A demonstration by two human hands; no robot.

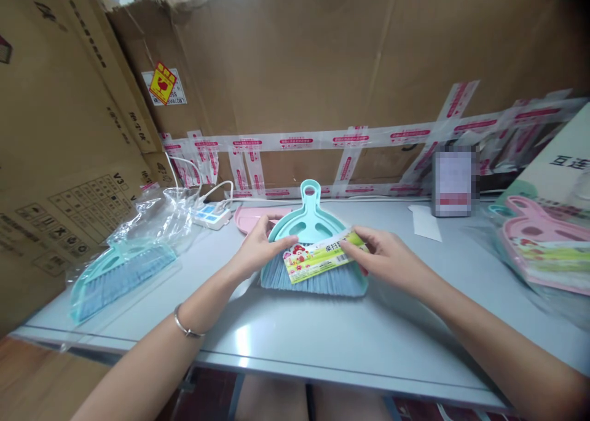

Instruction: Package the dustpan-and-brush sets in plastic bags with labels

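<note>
Our left hand [259, 249] grips the left edge of a small teal brush [313, 249], fingers curled over its plastic top and thumb pressed on the near end of a paper label [322, 255]. Our right hand [385, 258] pinches the other end of that label between thumb and fingertips, so both hands are closed on the same piece. The label lies across the brush where the plastic meets the blue bristles, and the brush rests flat on the grey table [322, 341], handle loop pointing away from us, near the middle of the tabletop.

Just behind the brush lies a pink dustpan [251, 217], partly hidden by it. To the left, a second teal brush [117, 273] sits in a clear plastic bag [161, 215], with a white power strip [212, 214] beyond it. To the far right is a stack of bagged pink sets [541, 243]. Taped cardboard boxes [322, 70] wall in the back.
</note>
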